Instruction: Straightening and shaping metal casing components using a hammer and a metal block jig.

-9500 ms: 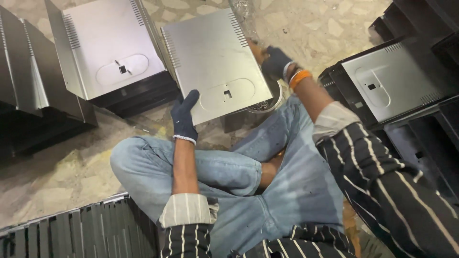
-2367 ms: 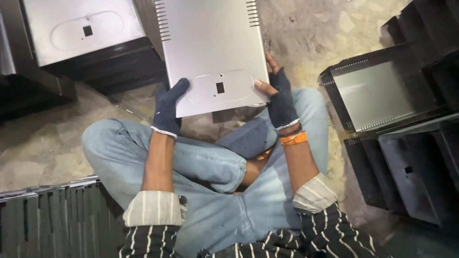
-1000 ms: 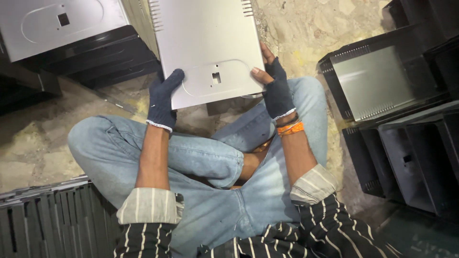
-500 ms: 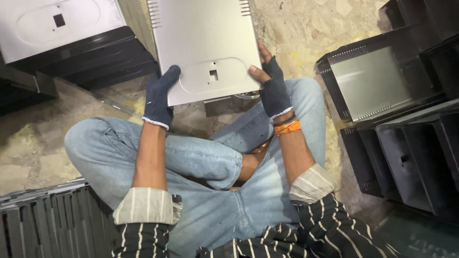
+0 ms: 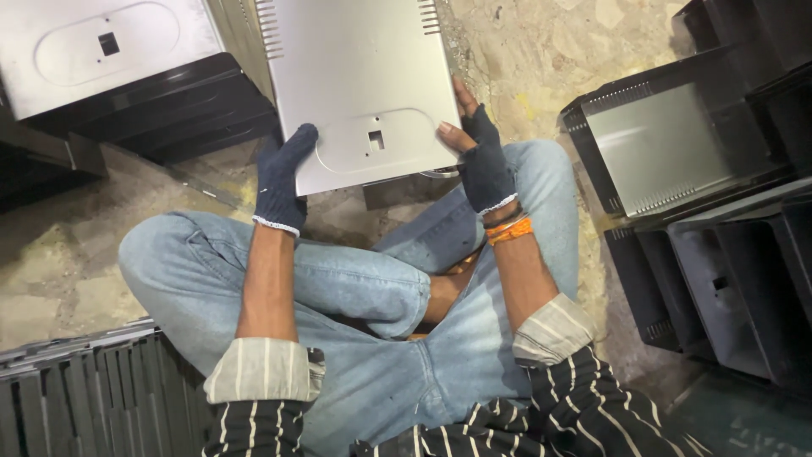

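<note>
1. Flat silver-grey sheet-metal panel (image 5: 359,85) with vent slots along its top edges, a pressed oval outline and a small square cut-out near its lower edge; upper centre of the frame, held above crossed legs in light blue jeans (image 5: 338,296).
2. Left hand (image 5: 282,182) in a dark knitted glove, gripping the panel's lower left corner, fingers curled up over the edge.
3. Right hand (image 5: 482,161) in a dark fingerless glove, bare fingertips pinching the panel's lower right edge, thumb on the face; orange band (image 5: 510,228) at the wrist just below.
4. Rolled pale cuffs and black striped sleeves (image 5: 584,406) along the bottom of the frame.
5. Second silver panel of the same kind (image 5: 101,51) at upper left, lying on a stack of black metal casings (image 5: 186,110).
6. Open black metal boxes (image 5: 710,237) at right, one with a shiny silver inside, well apart from the hands.
7. Row of dark upright metal sheets (image 5: 85,398) at lower left.
8. Mottled stone floor (image 5: 541,51) beneath everything.
</note>
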